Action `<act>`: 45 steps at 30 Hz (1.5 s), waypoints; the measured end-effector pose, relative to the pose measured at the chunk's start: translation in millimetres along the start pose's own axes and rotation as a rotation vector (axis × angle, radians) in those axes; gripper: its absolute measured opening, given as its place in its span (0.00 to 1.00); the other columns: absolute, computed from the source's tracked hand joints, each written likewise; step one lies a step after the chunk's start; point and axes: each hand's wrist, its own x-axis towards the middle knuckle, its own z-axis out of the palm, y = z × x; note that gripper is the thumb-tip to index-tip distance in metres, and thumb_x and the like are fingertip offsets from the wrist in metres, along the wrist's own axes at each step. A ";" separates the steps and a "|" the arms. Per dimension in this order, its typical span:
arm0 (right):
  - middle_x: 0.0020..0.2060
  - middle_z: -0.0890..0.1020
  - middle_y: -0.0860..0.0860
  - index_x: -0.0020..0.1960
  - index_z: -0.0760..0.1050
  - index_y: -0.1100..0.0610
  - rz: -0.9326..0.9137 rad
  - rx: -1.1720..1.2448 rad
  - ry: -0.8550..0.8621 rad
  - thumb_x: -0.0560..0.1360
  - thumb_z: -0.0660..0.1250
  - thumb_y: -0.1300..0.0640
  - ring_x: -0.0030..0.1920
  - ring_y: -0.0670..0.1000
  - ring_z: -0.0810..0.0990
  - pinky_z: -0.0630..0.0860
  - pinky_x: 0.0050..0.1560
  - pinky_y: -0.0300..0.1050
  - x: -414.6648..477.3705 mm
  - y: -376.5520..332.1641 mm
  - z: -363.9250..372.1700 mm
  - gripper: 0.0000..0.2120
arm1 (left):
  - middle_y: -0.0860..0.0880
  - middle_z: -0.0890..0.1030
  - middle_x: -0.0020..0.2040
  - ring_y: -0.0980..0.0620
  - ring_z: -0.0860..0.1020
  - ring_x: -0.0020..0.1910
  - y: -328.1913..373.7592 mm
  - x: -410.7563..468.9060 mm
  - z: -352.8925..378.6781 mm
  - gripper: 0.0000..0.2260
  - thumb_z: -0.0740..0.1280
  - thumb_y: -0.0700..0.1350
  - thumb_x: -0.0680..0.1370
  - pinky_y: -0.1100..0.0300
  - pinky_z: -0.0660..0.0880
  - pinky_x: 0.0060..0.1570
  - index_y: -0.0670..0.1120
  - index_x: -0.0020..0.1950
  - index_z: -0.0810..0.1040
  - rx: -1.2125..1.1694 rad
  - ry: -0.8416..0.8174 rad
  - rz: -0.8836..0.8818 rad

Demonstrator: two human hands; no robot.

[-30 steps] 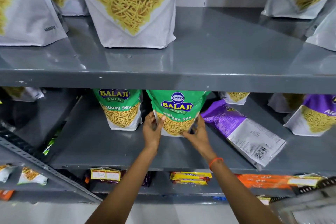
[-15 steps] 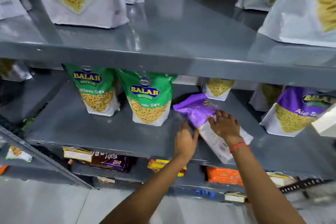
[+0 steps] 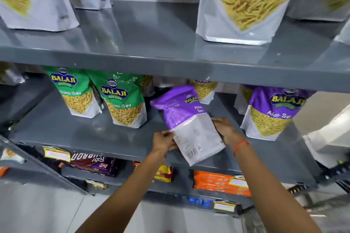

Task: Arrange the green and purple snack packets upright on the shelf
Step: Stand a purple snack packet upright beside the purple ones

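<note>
Both hands, left and right, are now clamping fingers on the purple packet, lifting it tilted off the shelf right of the green packets.

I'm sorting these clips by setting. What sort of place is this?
Most likely a shop aisle or stockroom. Grey metal shelves hold rows of branded snacks: green packets, a standing purple packet, biscuit packs below. Both hands, left hand and right hand, hold a tilted purple packet.
</note>
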 end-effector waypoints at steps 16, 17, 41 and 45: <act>0.52 0.79 0.65 0.47 0.73 0.73 -0.493 -0.101 0.327 0.67 0.54 0.80 0.50 0.52 0.73 0.69 0.51 0.36 -5.4 12.5 -14.0 0.14 | 0.41 0.75 0.48 0.49 0.75 0.45 4.4 3.9 50.0 0.17 0.74 0.40 0.68 0.53 0.73 0.52 0.40 0.53 0.74 0.351 0.091 0.568; 0.54 0.78 0.62 0.44 0.73 0.73 -0.524 -0.104 0.299 0.65 0.53 0.81 0.53 0.50 0.73 0.68 0.52 0.31 -10.6 14.6 -11.9 0.13 | 0.45 0.73 0.50 0.52 0.74 0.47 -3.1 -4.0 54.2 0.22 0.75 0.43 0.67 0.56 0.72 0.53 0.41 0.57 0.73 0.350 0.037 0.569; 0.61 0.72 0.54 0.65 0.65 0.54 -0.360 0.041 0.139 0.59 0.80 0.61 0.64 0.56 0.73 0.74 0.64 0.57 -7.7 13.5 18.3 0.39 | 0.35 0.79 0.59 0.45 0.79 0.52 46.8 59.0 14.7 0.20 0.71 0.31 0.69 0.43 0.75 0.60 0.36 0.60 0.72 0.215 -0.429 0.387; 0.69 0.68 0.55 0.71 0.60 0.53 -0.341 0.065 0.185 0.63 0.78 0.49 0.70 0.56 0.67 0.69 0.68 0.62 -21.4 22.3 15.3 0.43 | 0.42 0.71 0.68 0.44 0.70 0.68 32.7 43.9 30.8 0.28 0.71 0.40 0.72 0.44 0.65 0.70 0.41 0.69 0.64 0.340 -0.335 0.486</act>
